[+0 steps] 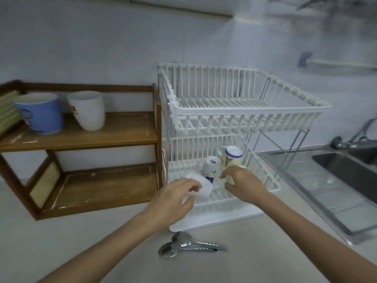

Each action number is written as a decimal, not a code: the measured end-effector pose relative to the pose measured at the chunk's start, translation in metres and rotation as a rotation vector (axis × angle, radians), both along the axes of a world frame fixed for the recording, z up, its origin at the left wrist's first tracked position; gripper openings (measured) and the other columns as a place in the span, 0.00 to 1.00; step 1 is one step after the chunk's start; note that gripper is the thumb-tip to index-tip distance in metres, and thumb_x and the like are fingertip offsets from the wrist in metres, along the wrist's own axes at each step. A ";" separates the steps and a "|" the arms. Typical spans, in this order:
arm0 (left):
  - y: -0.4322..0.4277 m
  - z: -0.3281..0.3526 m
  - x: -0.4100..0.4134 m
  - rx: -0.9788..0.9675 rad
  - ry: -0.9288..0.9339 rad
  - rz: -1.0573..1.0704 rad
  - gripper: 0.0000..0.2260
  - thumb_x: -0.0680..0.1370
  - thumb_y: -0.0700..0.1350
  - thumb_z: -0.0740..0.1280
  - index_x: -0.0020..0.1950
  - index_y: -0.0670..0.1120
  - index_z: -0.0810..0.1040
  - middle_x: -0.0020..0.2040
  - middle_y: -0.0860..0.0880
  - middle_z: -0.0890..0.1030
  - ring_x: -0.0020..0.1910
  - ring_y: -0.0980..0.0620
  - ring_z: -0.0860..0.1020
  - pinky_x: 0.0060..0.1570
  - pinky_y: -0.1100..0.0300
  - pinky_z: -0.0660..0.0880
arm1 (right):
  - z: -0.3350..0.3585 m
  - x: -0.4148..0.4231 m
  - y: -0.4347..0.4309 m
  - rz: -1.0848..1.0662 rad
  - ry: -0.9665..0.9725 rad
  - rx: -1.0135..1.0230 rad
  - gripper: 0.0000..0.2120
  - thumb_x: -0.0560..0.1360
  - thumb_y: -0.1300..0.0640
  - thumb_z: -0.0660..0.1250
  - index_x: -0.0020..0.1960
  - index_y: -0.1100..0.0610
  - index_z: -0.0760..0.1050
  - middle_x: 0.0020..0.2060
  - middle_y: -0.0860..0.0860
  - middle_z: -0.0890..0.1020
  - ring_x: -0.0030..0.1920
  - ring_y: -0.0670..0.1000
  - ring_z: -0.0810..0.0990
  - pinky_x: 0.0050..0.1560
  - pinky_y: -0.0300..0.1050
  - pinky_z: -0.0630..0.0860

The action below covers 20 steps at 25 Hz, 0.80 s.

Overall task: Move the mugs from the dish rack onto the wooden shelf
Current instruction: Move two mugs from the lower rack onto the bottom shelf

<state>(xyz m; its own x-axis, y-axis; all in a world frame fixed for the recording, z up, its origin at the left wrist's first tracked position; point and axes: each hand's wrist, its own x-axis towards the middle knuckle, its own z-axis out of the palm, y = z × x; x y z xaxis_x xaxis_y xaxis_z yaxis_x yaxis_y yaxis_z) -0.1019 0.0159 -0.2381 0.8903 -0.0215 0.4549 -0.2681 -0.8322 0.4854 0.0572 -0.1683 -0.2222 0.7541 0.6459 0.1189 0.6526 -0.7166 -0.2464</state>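
A white two-tier dish rack [253, 111] stands on the counter; its top tier holds nothing. In the bottom tier lie several mugs. My left hand [173, 198] grips a plain white mug [201, 185] lying on its side at the tier's front left. My right hand [242, 184] closes around a cream patterned mug [232, 158] with a blue rim band. Between them stands a white mug with a blue print [211, 168]. To the left is the wooden shelf [114, 135]; its upper board carries a blue mug [41, 113] and a white mug [87, 110].
Metal utensils [189, 245] lie on the counter just in front of the rack's drip tray [206, 223]. A steel sink [346, 174] with a tap [355, 139] is at the right. The shelf's lower board [102, 186] holds nothing. A tiled wall runs behind.
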 end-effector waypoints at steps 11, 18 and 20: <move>-0.054 -0.040 0.145 -1.236 0.530 0.984 0.42 0.73 0.52 0.69 0.77 0.44 0.46 0.76 0.38 0.56 0.72 0.37 0.61 0.69 0.42 0.62 | -0.055 0.087 0.017 0.087 -0.461 -1.048 0.28 0.76 0.54 0.66 0.73 0.50 0.58 0.70 0.56 0.64 0.69 0.64 0.65 0.63 0.63 0.66; -0.055 -0.055 0.166 -1.152 0.567 1.175 0.50 0.67 0.57 0.74 0.74 0.51 0.41 0.71 0.36 0.62 0.64 0.35 0.69 0.54 0.45 0.71 | -0.080 0.098 0.010 0.095 -0.650 -1.094 0.32 0.68 0.59 0.73 0.68 0.54 0.63 0.61 0.55 0.69 0.58 0.67 0.72 0.46 0.53 0.73; -0.052 -0.060 0.166 -1.170 0.532 1.167 0.49 0.67 0.55 0.74 0.74 0.50 0.42 0.69 0.35 0.64 0.62 0.35 0.70 0.51 0.46 0.71 | -0.072 0.101 0.008 0.100 -0.639 -1.059 0.30 0.69 0.59 0.72 0.67 0.55 0.65 0.60 0.55 0.71 0.55 0.66 0.74 0.46 0.54 0.73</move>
<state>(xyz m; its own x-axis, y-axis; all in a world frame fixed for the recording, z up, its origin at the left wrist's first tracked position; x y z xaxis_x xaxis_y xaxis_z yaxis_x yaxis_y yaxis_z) 0.0642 -0.0365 -0.2976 0.2410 0.7888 -0.5655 0.5450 0.3721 0.7513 0.1578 -0.1603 -0.2943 0.6951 0.6990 -0.1680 0.5055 -0.3091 0.8056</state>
